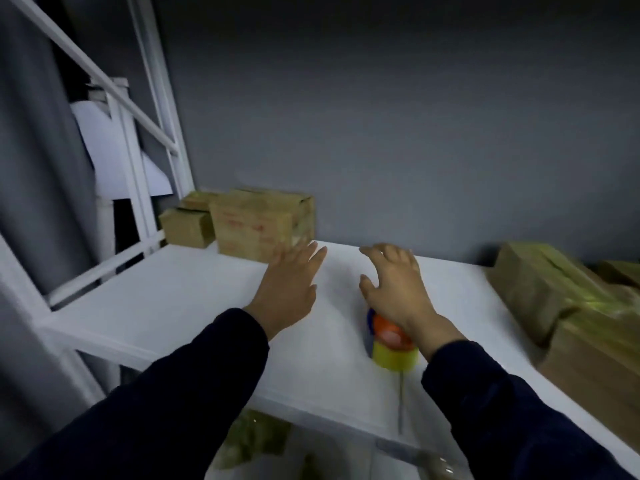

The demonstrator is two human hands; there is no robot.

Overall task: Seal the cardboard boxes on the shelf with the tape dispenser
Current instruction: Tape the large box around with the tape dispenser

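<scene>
A tape dispenser (389,342) with an orange and blue body and a yellowish tape roll lies on the white shelf (180,306), partly under my right wrist. My right hand (394,282) hovers above and beyond it, fingers spread, holding nothing. My left hand (289,282) is stretched out flat toward a cardboard box (256,223) at the back of the shelf, its fingertips close to the box's lower right corner. A smaller box (187,225) stands left of that one. Boxes with yellowish tape (554,285) lie at the right. The picture is blurred.
A grey wall stands behind the shelf. White frame posts and a diagonal brace (138,116) rise at the left. Below the shelf's front edge, more yellowish packed goods (256,441) show on a lower level.
</scene>
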